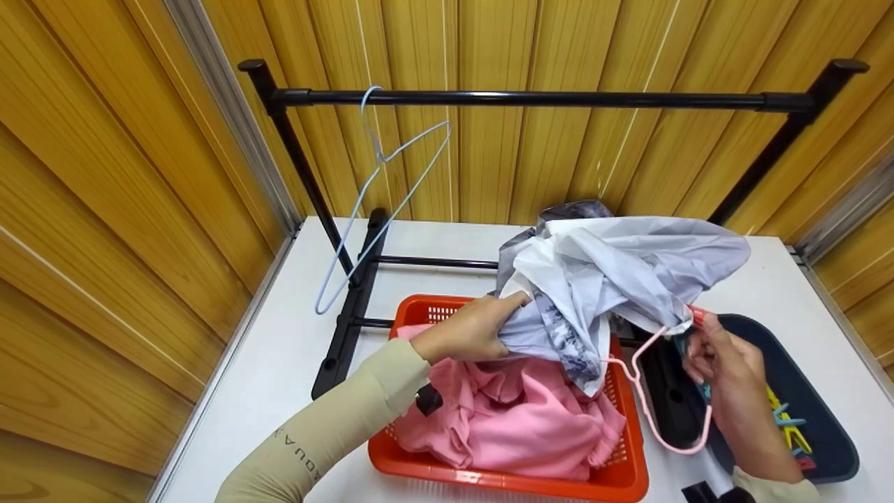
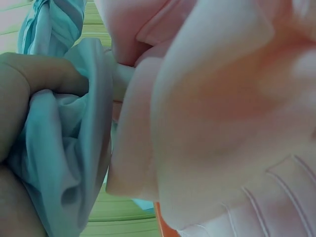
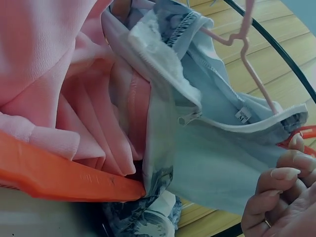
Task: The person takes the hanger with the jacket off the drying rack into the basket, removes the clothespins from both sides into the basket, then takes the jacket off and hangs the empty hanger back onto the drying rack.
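Note:
A grey-white garment with a zip and dark patterned trim [image 1: 594, 258] is lifted above an orange-red basket [image 1: 506, 482]. My left hand [image 1: 475, 328] grips a bunch of its cloth between thumb and fingers; the left wrist view shows the folds [image 2: 59, 148] in that grip. Part of a pink hanger [image 1: 649, 412] hangs below the garment, its other part hidden in the cloth. At the garment's right edge, my right hand [image 1: 730, 370] pinches a red clothespin [image 1: 697, 316], also seen as a red clothespin [image 3: 307, 133] in the right wrist view.
Pink clothing [image 1: 517, 426] fills the basket. A black rack [image 1: 531, 99] stands behind, with a light blue hanger [image 1: 356, 209] on its bar at the left. To the right, a dark tray [image 1: 831, 433] holds several coloured clothespins [image 1: 789, 423]. Wooden panels [image 1: 489, 42] enclose the white table.

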Demonstrator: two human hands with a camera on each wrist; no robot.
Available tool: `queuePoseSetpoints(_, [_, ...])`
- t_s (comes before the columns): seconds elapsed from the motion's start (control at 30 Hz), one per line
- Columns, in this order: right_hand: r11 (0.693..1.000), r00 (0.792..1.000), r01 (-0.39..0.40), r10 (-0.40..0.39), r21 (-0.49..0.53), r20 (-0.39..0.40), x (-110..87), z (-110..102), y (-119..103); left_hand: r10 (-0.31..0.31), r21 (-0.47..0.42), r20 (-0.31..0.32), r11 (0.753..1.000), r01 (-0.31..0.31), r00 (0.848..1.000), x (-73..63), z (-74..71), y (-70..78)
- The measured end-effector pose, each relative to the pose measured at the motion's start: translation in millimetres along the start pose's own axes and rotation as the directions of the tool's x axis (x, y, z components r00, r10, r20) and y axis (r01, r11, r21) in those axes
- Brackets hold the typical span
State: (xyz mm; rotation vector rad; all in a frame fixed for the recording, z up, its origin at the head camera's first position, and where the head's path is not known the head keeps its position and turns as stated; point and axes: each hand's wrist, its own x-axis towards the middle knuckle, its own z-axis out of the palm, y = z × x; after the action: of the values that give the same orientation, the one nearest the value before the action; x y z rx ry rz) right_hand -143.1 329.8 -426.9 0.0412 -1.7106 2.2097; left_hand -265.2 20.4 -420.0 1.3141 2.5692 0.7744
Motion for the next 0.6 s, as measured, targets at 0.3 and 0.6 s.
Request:
queuePoseSetpoints(0.3, [0.999,0.999,-0.036,0.036,0.006,-0.004,-0.5,0.6,-3.8,-0.004,0.007,0.021,1.0,0.004,1.0,-1.2,1.0,-0.1])
queuePoseSetpoints(0.6, [0.998,0.999,-0.047,0.047,-0.045,0.008,-1.2,0.0,-2.6,-0.026,0.008,-0.006,1.0,0.026,1.0,-0.1,3.5,-3.1])
